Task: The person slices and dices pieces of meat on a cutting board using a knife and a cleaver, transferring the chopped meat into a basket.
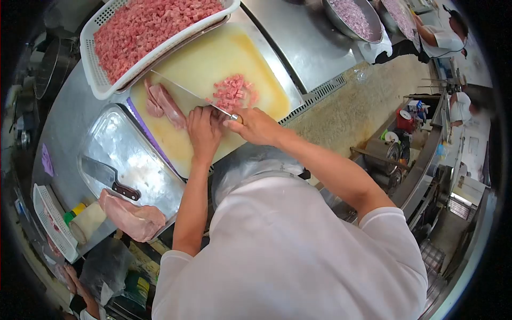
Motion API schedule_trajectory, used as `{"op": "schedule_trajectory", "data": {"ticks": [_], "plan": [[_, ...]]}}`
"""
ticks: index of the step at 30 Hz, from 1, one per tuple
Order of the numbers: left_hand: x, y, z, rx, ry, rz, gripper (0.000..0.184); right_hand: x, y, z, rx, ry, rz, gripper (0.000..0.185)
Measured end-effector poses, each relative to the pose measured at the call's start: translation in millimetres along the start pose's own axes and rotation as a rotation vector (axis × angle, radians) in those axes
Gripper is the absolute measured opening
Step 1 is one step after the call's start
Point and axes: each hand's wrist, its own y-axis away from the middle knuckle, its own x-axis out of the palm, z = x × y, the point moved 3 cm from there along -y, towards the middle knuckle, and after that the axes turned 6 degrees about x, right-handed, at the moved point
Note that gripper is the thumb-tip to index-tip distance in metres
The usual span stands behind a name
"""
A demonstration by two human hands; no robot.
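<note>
My right hand [255, 126] is wrapped round the handle of a long-bladed knife [184, 87], whose blade points to the upper left, low over the yellowed cutting board [197, 50]. Close against the blade, my left hand [204, 132] rests on the board with its fingers curled down. Whatever lies under those fingers is hidden. A strip of raw meat [169, 106] lies just left of my left hand. Beyond the blade sits a small heap of diced meat [230, 92].
A white perforated basket [89, 66] heaped with diced meat stands behind the board. To the left, a metal tray [106, 130] bears a cleaver [127, 191] and a large meat piece [130, 216]. Bowls of chopped pale-purple pieces [352, 18] stand at upper right, near other people.
</note>
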Motion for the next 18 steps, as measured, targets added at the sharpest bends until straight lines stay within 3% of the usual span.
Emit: {"op": "schedule_trajectory", "data": {"ticks": [6,11,18], "plan": [[-4.2,7.3,-5.7,-0.012,-0.003,-0.049,0.017,-19.9,38.7,20.1,0.191,-0.032,0.092,0.048],[-6.5,0.7,-8.6,0.015,0.009,-0.04,0.018,0.4,11.4,1.0,0.076,-0.102,0.041,0.048],[-15.3,1.5,-4.7,-0.048,0.03,0.031,0.02,-7.8,27.1,7.2,0.145,-0.068,0.03,0.049]]}}
